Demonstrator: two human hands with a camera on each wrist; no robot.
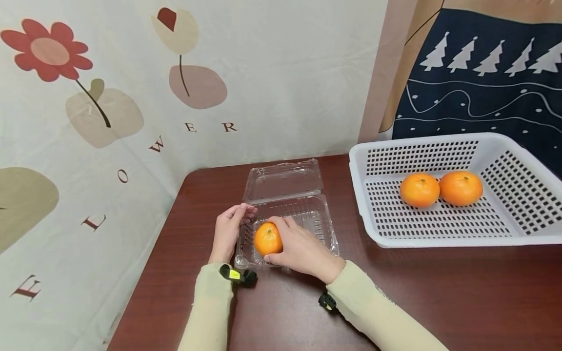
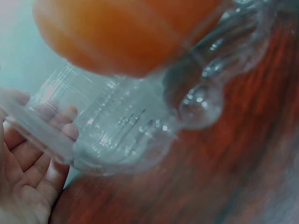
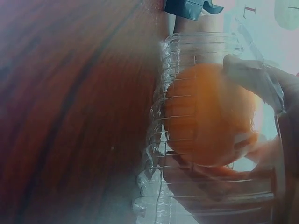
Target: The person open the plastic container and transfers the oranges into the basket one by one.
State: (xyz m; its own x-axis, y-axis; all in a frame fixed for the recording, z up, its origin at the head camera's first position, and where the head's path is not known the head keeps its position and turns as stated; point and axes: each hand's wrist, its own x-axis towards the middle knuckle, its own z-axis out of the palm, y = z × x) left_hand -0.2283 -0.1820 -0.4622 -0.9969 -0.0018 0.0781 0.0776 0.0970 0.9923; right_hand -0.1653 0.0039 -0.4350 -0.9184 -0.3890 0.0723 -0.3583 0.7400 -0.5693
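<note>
A clear plastic clamshell box (image 1: 318,222) lies unfolded on the table, its lid (image 1: 283,181) turned back. My right hand (image 1: 303,246) grips an orange (image 1: 268,239) over the left part of the box's base. The right wrist view shows that orange (image 3: 210,114) through the transparent wall, with thumb and fingers around it. At the box's left edge is my left hand (image 1: 228,229), its fingers loosely bent over the rim. In the left wrist view, the left fingers (image 2: 39,161) appear partly behind clear plastic; whether they touch the rim firmly is hard to tell.
A white perforated basket (image 1: 373,234) stands on the right of the dark red wooden table (image 1: 175,278). Two more oranges sit side by side in it, a left one (image 1: 419,190) and a right one (image 1: 461,188). A flower-printed cloth (image 1: 285,73) hangs behind and to the left.
</note>
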